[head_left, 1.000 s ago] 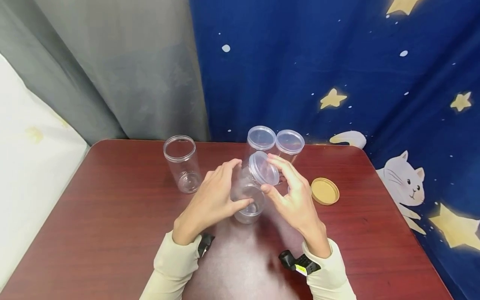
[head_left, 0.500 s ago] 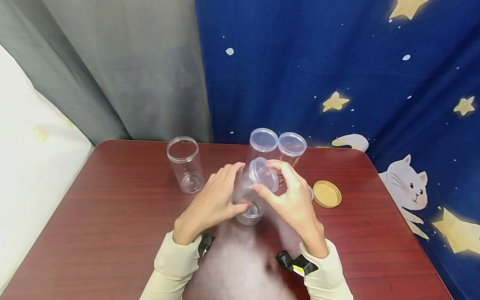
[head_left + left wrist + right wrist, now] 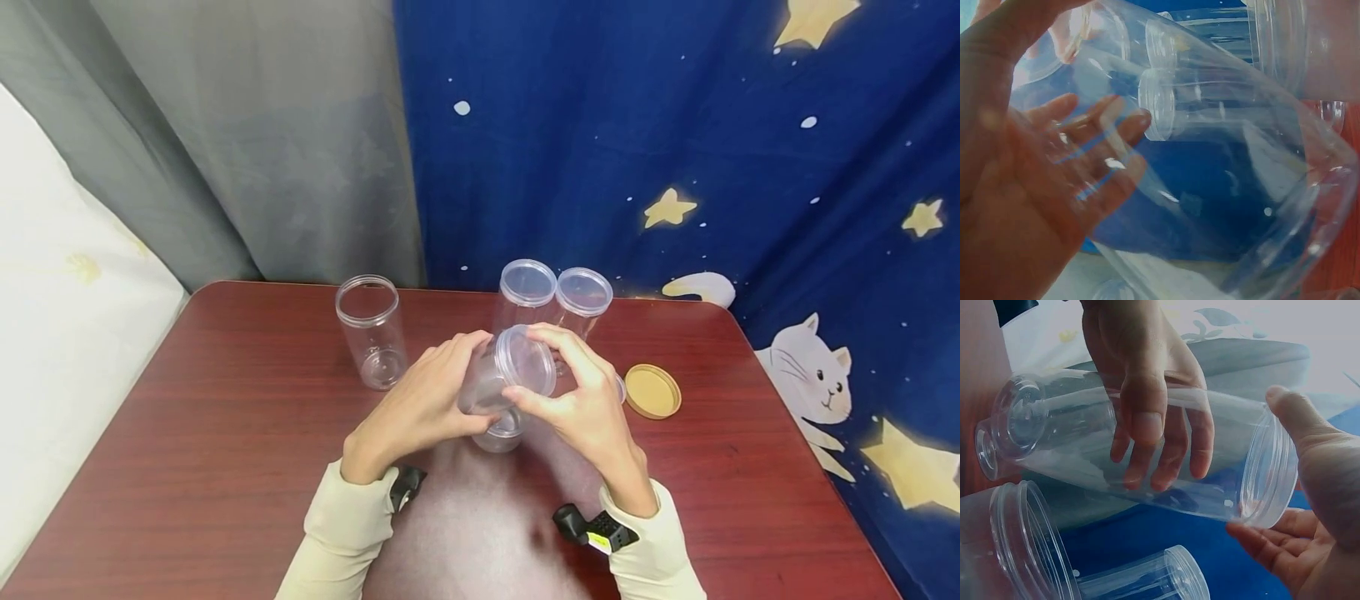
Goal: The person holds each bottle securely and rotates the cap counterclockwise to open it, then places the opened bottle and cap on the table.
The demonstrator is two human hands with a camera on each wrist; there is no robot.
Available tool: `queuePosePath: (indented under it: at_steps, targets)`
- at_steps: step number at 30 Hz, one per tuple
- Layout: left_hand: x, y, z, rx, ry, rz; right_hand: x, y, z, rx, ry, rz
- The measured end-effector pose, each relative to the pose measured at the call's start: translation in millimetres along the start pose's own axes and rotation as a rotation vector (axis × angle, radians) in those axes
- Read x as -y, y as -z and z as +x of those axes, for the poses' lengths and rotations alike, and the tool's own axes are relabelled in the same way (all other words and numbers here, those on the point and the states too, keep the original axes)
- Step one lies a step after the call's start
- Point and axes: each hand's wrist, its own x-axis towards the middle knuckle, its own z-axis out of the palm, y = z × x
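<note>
A clear plastic jar (image 3: 1210, 444) is held tilted above the table, its round clear lid (image 3: 529, 364) facing up and right. My left hand (image 3: 423, 387) wraps round the jar's body, thumb below and fingers on the far side. In the left wrist view those fingers (image 3: 1110, 144) show through the wall. My right hand (image 3: 588, 396) grips the lid at its rim, thumb on the near edge and fingertips on the far one; in the right wrist view the thumb (image 3: 1300, 415) lies against the ridged rim. Below the held jar shows another round clear end (image 3: 501, 437).
Two lidded clear jars (image 3: 528, 283) stand side by side at the table's back edge. An open, lidless jar (image 3: 371, 333) stands back left. A gold lid (image 3: 652, 392) lies right of my right hand, beside a partly hidden clear rim (image 3: 620, 388). Curtains hang behind the table (image 3: 225, 433).
The lid and held jar have dropped slightly toward me and tipped over a bit more. My right thumb has shifted left along the lid's near edge. The left hand keeps its grip.
</note>
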Motion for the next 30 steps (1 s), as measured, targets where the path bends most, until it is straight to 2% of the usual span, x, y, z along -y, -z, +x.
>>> queuePosePath:
  at_steps: [15, 24, 30]
  targets:
    - [3.0, 7.7, -1.5, 0.043, -0.036, -0.072, -6, 0.8, 1, -0.032, 0.191, 0.115]
    - [4.8, 10.2, -6.4, 0.098, 0.007, -0.117, -9, -1.7, 1, -0.032, 0.231, 0.206]
    - [7.5, 10.9, -7.9, 0.104, 0.002, -0.133, -10, -3.9, 1, 0.034, 0.198, 0.331]
